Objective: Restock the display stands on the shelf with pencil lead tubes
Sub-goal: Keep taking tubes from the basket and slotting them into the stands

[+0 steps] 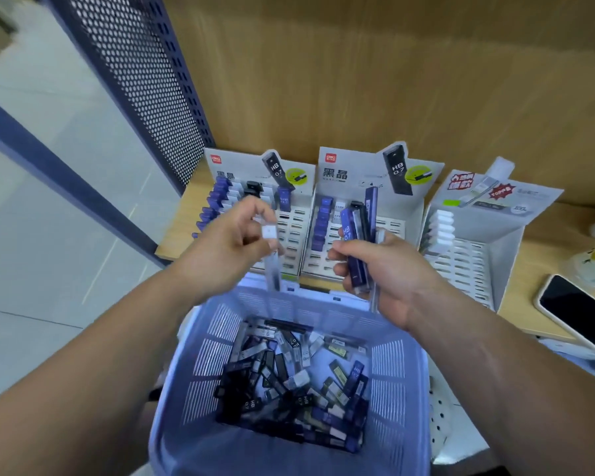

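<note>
Head view looks down into a lavender slatted basket (207, 359) held just in front of the shelf's front edge. Its bottom is covered by a loose heap of pencil lead tubes (289, 383), blue, black and clear with white caps, too many and too tangled to count.

On the wooden shelf (557, 235) three cardboard display stands sit side by side.
- The left stand (294, 235), near the shelf's left end, has a full column of blue tubes along its left side. Beside that are some white caps, one black tube and one more blue one; the rest of its slots show bare.
- The middle stand (389, 225) carries one column of blue tubes at its left, with a white and a black tube next to it.
- The right stand (471, 262) holds a single column of white-capped tubes along its left wall.

The left hand (231, 242) hovers above the basket's far rim. Its fingers are curled, pinching one clear tube (272, 266) near its white cap, and the tube hangs downward.

The right hand (385, 269) grips an upright bundle of tubes (352, 245) in a closed fist. Two blue tubes, one black and one clear can be told apart in it.

One phone (577, 314) lies screen-up at the shelf's right front edge.
</note>
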A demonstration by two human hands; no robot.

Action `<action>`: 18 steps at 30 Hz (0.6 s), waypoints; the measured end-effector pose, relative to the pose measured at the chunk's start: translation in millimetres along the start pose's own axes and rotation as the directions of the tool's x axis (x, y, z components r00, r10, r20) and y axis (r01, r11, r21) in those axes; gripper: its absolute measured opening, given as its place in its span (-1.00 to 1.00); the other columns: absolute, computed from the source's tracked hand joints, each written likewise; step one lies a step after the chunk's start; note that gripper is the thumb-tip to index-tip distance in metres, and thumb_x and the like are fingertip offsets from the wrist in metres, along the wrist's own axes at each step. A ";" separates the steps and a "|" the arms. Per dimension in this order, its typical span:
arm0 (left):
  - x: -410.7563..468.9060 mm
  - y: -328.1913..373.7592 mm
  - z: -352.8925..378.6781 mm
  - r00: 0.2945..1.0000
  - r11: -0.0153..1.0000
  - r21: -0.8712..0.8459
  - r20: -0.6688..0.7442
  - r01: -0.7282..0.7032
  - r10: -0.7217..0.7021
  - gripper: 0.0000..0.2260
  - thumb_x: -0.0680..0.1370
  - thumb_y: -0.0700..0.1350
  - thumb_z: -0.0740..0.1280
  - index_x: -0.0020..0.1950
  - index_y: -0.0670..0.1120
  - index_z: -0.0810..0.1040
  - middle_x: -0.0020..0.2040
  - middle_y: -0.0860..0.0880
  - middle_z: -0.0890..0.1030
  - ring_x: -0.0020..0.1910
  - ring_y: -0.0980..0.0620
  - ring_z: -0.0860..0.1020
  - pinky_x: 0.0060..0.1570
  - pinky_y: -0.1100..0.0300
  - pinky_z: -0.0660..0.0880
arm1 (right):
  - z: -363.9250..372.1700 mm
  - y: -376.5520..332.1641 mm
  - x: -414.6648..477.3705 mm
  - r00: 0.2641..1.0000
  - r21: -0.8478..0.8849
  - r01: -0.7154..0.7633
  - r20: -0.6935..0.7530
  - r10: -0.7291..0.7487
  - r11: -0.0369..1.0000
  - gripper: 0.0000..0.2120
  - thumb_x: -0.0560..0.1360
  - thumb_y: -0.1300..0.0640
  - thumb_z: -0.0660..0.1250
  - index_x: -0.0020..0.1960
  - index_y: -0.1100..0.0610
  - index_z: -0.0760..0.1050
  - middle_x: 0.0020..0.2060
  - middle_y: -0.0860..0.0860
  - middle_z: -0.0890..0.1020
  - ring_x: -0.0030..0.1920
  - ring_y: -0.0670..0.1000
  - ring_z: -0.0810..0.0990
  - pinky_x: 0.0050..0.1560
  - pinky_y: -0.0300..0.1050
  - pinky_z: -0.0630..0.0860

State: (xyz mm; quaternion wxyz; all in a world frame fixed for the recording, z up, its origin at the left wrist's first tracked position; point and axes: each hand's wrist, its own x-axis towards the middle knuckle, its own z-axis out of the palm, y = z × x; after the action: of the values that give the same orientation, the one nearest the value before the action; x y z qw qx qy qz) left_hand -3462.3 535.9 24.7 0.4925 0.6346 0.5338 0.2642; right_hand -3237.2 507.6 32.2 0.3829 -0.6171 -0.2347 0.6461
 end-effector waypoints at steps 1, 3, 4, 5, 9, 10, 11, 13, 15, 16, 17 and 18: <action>1.1 -4.2 -9.5 0.999 0.999 0.039 -0.047 -0.005 0.007 -0.79 0.60 -0.22 0.34 0.01 0.09 0.41 -0.27 -0.36 0.52 -0.29 -0.21 0.54 -0.31 0.05 0.39 | 2.3 0.8 2.6 1.000 -0.006 -0.007 -0.002 0.007 1.000 -0.60 0.48 0.23 0.50 0.25 0.29 0.48 -0.18 0.11 0.74 -0.35 -0.04 0.65 -0.38 -0.15 0.51; 3.9 -14.1 -25.6 0.988 0.997 0.079 -0.155 0.001 0.012 -0.82 0.57 -0.26 0.38 0.02 -0.01 0.45 -0.28 -0.28 0.54 -0.35 -0.20 0.46 -0.46 0.23 0.39 | 6.4 3.2 7.7 1.000 -0.018 -0.022 -0.006 0.022 1.000 -0.62 0.48 0.23 0.50 0.24 0.29 0.50 -0.20 0.10 0.74 -0.36 -0.03 0.64 -0.36 -0.15 0.52; 5.2 -20.5 -32.1 0.980 0.997 0.075 -0.198 -0.002 0.017 -0.84 0.55 -0.29 0.39 0.02 -0.07 0.49 -0.28 -0.23 0.54 -0.37 -0.16 0.47 -0.44 0.26 0.43 | 8.1 4.4 9.5 1.000 -0.026 -0.028 -0.007 0.028 0.999 -0.63 0.49 0.23 0.49 0.24 0.29 0.51 -0.20 0.10 0.74 -0.36 -0.03 0.64 -0.37 -0.15 0.51; 6.6 -27.5 -37.7 0.974 0.997 0.072 -0.226 -0.009 0.025 -0.85 0.53 -0.31 0.42 0.02 -0.12 0.52 -0.25 -0.20 0.57 -0.35 -0.15 0.51 -0.36 0.23 0.49 | 9.4 5.7 11.2 0.999 -0.032 -0.034 -0.009 0.034 0.999 -0.64 0.49 0.24 0.49 0.24 0.29 0.51 -0.20 0.10 0.74 -0.36 -0.04 0.64 -0.37 -0.16 0.51; 10.6 -49.2 -44.3 0.962 0.991 0.133 -0.266 -0.025 0.060 -0.88 0.48 -0.30 0.48 -0.06 -0.14 0.60 -0.27 -0.04 0.59 -0.38 0.05 0.53 -0.28 0.23 0.51 | 10.4 10.9 15.0 0.999 -0.039 -0.051 -0.016 0.050 0.998 -0.59 0.50 0.24 0.48 0.28 0.33 0.49 -0.19 0.11 0.73 -0.37 -0.03 0.62 -0.35 -0.15 0.49; 11.3 -51.2 -43.3 0.959 0.988 0.149 -0.275 -0.029 0.070 -0.89 0.47 -0.29 0.49 -0.08 -0.15 0.60 -0.31 0.00 0.57 -0.42 0.15 0.50 -0.32 0.33 0.46 | 10.2 12.0 15.4 0.999 -0.041 -0.052 -0.019 0.051 0.998 -0.59 0.50 0.24 0.48 0.29 0.34 0.48 -0.19 0.11 0.73 -0.37 -0.03 0.62 -0.34 -0.14 0.48; 12.1 -51.6 -41.9 0.955 0.985 0.170 -0.283 -0.040 0.088 -0.89 0.47 -0.28 0.51 -0.10 -0.15 0.61 -0.32 0.03 0.57 -0.43 0.18 0.49 -0.34 0.38 0.44 | 10.3 12.5 15.4 0.998 -0.043 -0.053 -0.022 0.052 0.998 -0.58 0.50 0.24 0.48 0.29 0.35 0.48 -0.19 0.12 0.72 -0.37 -0.03 0.61 -0.33 -0.13 0.47; 13.7 -52.2 -40.0 0.952 0.970 0.232 -0.274 -0.075 0.139 -0.87 0.45 -0.27 0.52 -0.12 -0.08 0.63 -0.30 0.06 0.57 -0.39 0.15 0.51 -0.30 0.37 0.46 | 9.8 13.7 15.8 0.998 -0.050 -0.056 -0.025 0.055 0.997 -0.58 0.50 0.23 0.48 0.28 0.37 0.49 -0.18 0.13 0.72 -0.36 -0.02 0.61 -0.32 -0.12 0.45; 15.6 -54.5 -40.5 0.953 0.951 0.291 -0.243 -0.108 0.183 -0.84 0.44 -0.27 0.53 -0.13 -0.03 0.64 -0.26 0.09 0.58 -0.34 0.14 0.53 -0.24 0.35 0.50 | 10.0 14.3 16.0 0.998 -0.059 -0.059 -0.027 0.057 0.997 -0.59 0.49 0.22 0.48 0.27 0.37 0.50 -0.17 0.13 0.73 -0.34 -0.02 0.61 -0.33 -0.13 0.47; 16.0 -55.3 -40.9 0.953 0.940 0.319 -0.226 -0.123 0.201 -0.83 0.44 -0.27 0.54 -0.13 -0.01 0.65 -0.26 0.09 0.58 -0.33 0.14 0.53 -0.23 0.35 0.50 | 10.3 14.4 16.1 0.998 -0.060 -0.061 -0.029 0.059 0.996 -0.59 0.49 0.22 0.48 0.27 0.36 0.50 -0.17 0.13 0.73 -0.33 -0.01 0.61 -0.33 -0.13 0.47; 16.2 -55.9 -40.9 0.952 0.928 0.347 -0.213 -0.136 0.219 -0.82 0.44 -0.27 0.54 -0.13 0.00 0.66 -0.27 0.09 0.58 -0.32 0.14 0.54 -0.23 0.34 0.50 | 10.6 14.3 16.1 0.998 -0.059 -0.064 -0.032 0.062 0.996 -0.60 0.49 0.23 0.48 0.26 0.36 0.50 -0.17 0.13 0.73 -0.33 -0.01 0.61 -0.34 -0.14 0.48; 15.8 -55.3 -40.5 0.950 0.917 0.371 -0.204 -0.148 0.236 -0.83 0.44 -0.26 0.54 -0.13 0.00 0.67 -0.28 0.08 0.59 -0.31 0.12 0.54 -0.23 0.32 0.50 | 10.7 14.3 16.3 0.997 -0.055 -0.066 -0.033 0.064 0.996 -0.60 0.49 0.23 0.48 0.26 0.36 0.50 -0.17 0.14 0.73 -0.33 -0.01 0.61 -0.35 -0.14 0.48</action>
State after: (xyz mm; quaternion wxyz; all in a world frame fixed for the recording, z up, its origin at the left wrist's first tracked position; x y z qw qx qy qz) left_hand -3515.7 561.6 -13.3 0.2732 0.7243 0.5637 0.2881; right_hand -3249.8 513.7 12.4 0.3478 -0.6450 -0.2267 0.6416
